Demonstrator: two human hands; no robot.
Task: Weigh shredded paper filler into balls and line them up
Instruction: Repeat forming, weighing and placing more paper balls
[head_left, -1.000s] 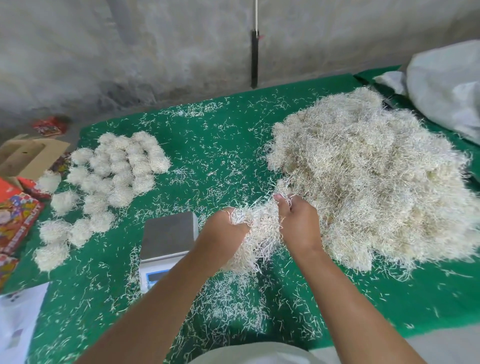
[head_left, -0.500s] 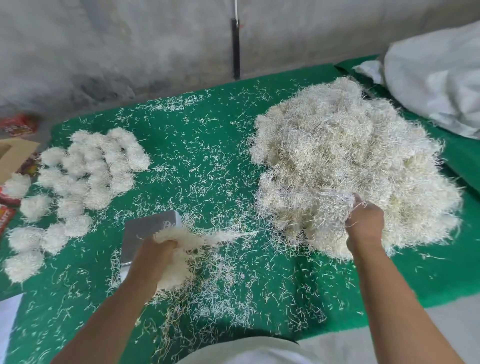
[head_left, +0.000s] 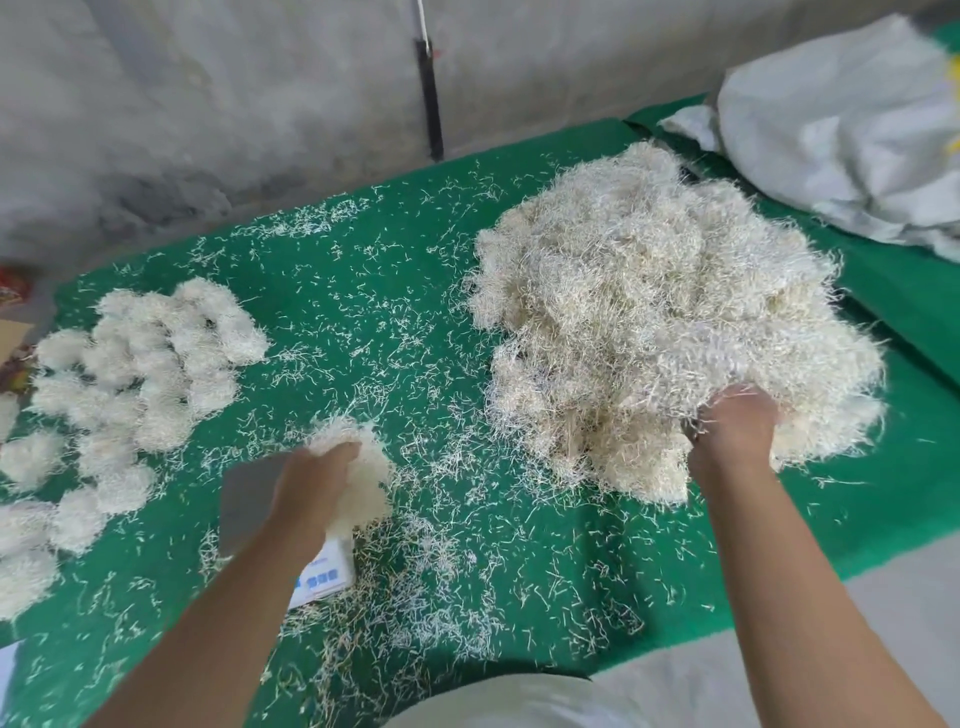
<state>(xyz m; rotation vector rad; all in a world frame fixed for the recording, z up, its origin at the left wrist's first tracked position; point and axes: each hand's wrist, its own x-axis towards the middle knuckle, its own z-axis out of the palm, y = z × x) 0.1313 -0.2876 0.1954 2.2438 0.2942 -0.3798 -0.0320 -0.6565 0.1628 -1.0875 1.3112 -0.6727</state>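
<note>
Two hands we use, our left hand (head_left: 317, 475) closed around a paper clump (head_left: 358, 467) over the scale (head_left: 322, 569), our right hand (head_left: 735, 426) gripping into the big pile (head_left: 660, 322), finished balls (head_left: 145, 374) far left on the green mat (head_left: 363, 312).

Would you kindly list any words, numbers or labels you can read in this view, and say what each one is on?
No text can be read here.
Small white digital scale, front panel: blue buttons or markings, too blurred to read.
Red printed packaging at the left edge: a pattern only, nothing legible.
White woven sack, far right: a yellow patch at its edge, no letters to make out.
</note>
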